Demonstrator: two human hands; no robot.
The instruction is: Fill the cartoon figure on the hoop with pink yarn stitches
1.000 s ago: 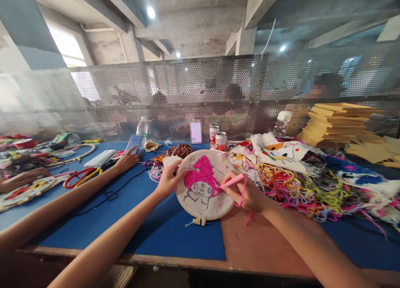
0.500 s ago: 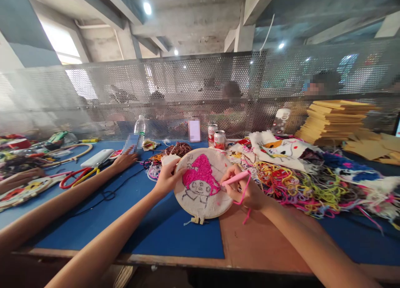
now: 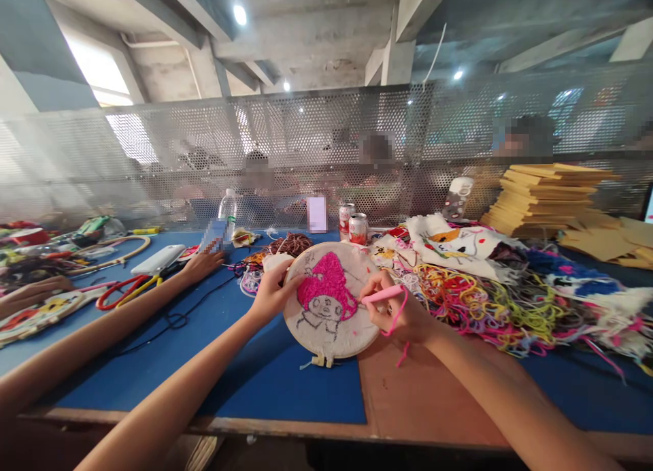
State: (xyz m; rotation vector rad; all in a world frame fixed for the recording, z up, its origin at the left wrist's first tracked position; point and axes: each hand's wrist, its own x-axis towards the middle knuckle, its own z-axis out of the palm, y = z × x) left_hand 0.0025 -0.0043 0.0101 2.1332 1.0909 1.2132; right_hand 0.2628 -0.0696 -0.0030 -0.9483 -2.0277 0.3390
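My left hand [image 3: 273, 290] grips the left rim of a round embroidery hoop [image 3: 352, 342], which is tilted up above the table. Its white cloth carries a drawn character whose hood [image 3: 326, 280] is filled with bright pink yarn loops. In my right hand [image 3: 395, 311] is a pink punch needle [image 3: 383, 295], its tip at the cloth by the right edge of the pink area. Pink yarn [image 3: 403, 311] trails from the tool's back end and hangs below my hand. The hoop's screw clamp [image 3: 322, 360] points toward me.
Tangled yarn [image 3: 459, 301] and worked cloths [image 3: 454, 239] are heaped to the right, near stacked brown envelopes [image 3: 551, 195]. Drink cans [image 3: 358, 227] and a propped phone [image 3: 317, 214] stand behind. At left are a co-worker's arm [image 3: 153, 297], scissors [image 3: 120, 292] and a bottle [image 3: 228, 205].
The punch needle's back end has dipped slightly and swung a little left as my right hand shifts. My left hand and the hoop stay almost in place.
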